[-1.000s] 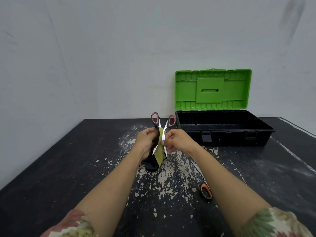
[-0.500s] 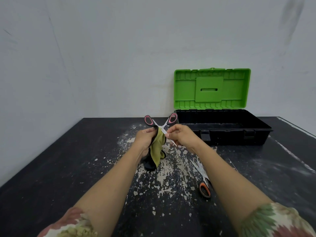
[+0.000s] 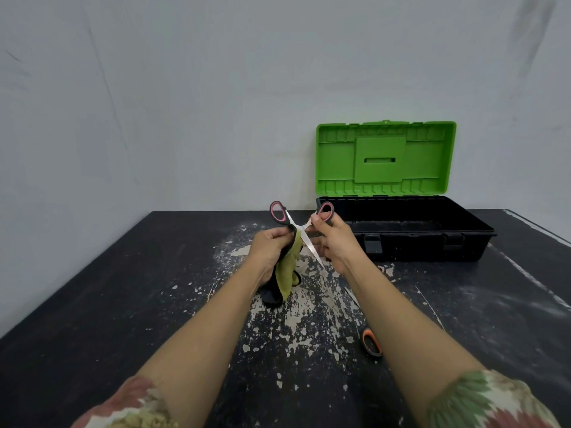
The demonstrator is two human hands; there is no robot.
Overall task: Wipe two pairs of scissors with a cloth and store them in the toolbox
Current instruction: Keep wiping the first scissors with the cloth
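Note:
I hold a pair of red-and-black-handled scissors [image 3: 296, 225] in the air over the table, blades spread wide and handles up. My left hand [image 3: 272, 245] grips a yellow-green and black cloth [image 3: 285, 273] against one blade. My right hand [image 3: 332, 239] holds the other handle and blade. A second pair of scissors with an orange handle [image 3: 370, 342] lies on the table under my right forearm, mostly hidden. The toolbox [image 3: 432, 239] stands open behind, its green lid [image 3: 384, 159] upright.
The black table [image 3: 123, 304] has worn, flaking white patches in the middle. A pale wall rises right behind the table and toolbox. The table's right edge runs past the toolbox.
The scissor blades have opened wider, from nearly upright and together to a broad X. My right hand has shifted right and up with one handle.

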